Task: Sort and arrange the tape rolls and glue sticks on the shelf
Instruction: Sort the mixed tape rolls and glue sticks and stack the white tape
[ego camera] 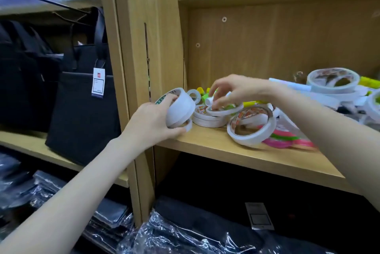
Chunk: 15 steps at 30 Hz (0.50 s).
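Observation:
My left hand [153, 121] grips a stack of white tape rolls [180, 107], tilted, at the shelf's left front corner. My right hand [232, 91] reaches over the pile and pinches a thin white tape roll [224, 111] lying on a low stack of rolls [207, 120]. A larger white roll [251, 129] leans beside it on pink and green rolls [284, 140]. Yellow-green glue sticks [202, 93] lie behind the hands. Another big roll [333, 82] sits at the back right.
The wooden shelf board [236, 156] has a side panel [144, 48] at its left. Black bags [82, 99] with a price tag hang in the neighbouring bay. Plastic-wrapped dark goods [185, 237] fill the level below. A jumble of white rolls covers the shelf's right side.

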Motion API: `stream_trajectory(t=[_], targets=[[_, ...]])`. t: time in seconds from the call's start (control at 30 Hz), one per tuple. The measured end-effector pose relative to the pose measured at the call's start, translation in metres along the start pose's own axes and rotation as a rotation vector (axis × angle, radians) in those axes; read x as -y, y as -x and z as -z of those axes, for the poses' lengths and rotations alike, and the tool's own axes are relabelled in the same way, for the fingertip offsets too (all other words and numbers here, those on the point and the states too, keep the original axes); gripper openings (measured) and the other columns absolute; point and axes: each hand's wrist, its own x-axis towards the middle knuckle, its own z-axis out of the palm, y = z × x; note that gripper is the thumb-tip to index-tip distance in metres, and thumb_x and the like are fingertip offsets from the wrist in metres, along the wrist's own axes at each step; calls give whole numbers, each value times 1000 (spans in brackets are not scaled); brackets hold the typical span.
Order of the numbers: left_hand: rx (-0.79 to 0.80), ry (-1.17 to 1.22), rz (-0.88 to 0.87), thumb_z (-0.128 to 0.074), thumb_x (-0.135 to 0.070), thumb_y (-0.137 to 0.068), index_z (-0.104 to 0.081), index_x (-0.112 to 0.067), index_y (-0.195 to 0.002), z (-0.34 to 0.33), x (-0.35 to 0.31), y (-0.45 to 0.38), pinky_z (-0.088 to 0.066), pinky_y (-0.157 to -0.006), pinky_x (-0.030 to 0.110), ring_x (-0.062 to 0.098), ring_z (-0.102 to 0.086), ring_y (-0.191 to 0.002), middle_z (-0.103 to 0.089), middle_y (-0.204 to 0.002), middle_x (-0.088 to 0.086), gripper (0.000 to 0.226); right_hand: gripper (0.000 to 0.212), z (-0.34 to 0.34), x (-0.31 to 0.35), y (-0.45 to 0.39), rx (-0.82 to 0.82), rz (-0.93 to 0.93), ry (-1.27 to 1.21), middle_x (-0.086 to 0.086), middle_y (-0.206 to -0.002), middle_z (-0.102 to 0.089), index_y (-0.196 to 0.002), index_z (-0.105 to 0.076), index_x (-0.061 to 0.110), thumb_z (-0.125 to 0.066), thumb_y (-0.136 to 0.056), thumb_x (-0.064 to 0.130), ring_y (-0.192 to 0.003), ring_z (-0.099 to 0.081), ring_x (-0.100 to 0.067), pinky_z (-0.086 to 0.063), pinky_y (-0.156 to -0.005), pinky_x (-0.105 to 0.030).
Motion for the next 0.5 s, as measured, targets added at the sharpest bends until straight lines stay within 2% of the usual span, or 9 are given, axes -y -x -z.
stream_trajectory(t=[0.07,0.1,0.17,0.23,0.3,0.37,0.43,0.5], targets=[[30,-121,-38,-65,-51,-77,-28,-28,-138,1,-2,-6,-33,-89,27,20,-56,-93,-59,-106,-1,74,26,14,-7,-14,-143,1,36,3,-110,-63,-110,-58,24,-65,-85,23,-105,-58,-17,-47,-76,-27],[43,-177,-59,-64,-51,-78,-26,-29,-138,1,-3,-10,-32,-94,27,20,-57,-98,-61,-113,0,74,33,18,-10,-22,-140,-27,115,2,-116,-57,-119,-55,24,-63,-86,20,-109,-54,-18,-45,-75,-27],[87,-249,-77,-60,-52,-81,-25,-30,-139,0,-5,-16,-32,-100,29,20,-56,-107,-57,-125,1,71,50,20,-14,-40,3,-90,287,1,-130,-45,-132,-43,28,-60,-87,15,-117,-47,-20,-48,-78,-31],[136,-308,-69,-57,-52,-83,-25,-28,-140,0,-7,-23,-32,-101,30,19,-53,-113,-54,-129,0,70,58,17,-19,-58,186,-109,352,2,-141,-37,-136,-38,34,-59,-86,14,-124,-42,-23,-47,-94,-41],[151,-372,-56,-55,-54,-84,-25,-26,-142,-1,-10,-30,-33,-100,31,20,-53,-113,-54,-130,0,71,56,16,-18,-72,288,-120,306,1,-147,-33,-138,-38,34,-55,-88,15,-131,-36,-22,-37,-105,-40],[164,-410,-36,-54,-56,-83,-23,-26,-143,-1,-11,-36,-35,-98,32,21,-54,-113,-54,-129,0,74,50,14,-16,-78,354,-141,278,3,-146,-34,-138,-39,32,-53,-92,21,-133,-35,-21,-34,-108,-42],[170,-435,-18,-54,-58,-83,-23,-26,-142,-4,-11,-39,-36,-97,32,21,-54,-112,-55,-128,0,75,43,11,-16,-83,300,-99,294,1,-141,-42,-134,-46,26,-53,-93,28,-128,-41,-21,-36,-107,-43],[147,-433,-10,-54,-59,-82,-23,-26,-142,-8,-11,-37,-35,-98,31,20,-55,-112,-55,-127,0,75,36,8,-16,-86,146,-8,281,-3,-130,-54,-127,-54,18,-54,-93,29,-114,-51,-18,-41,-98,-33]])
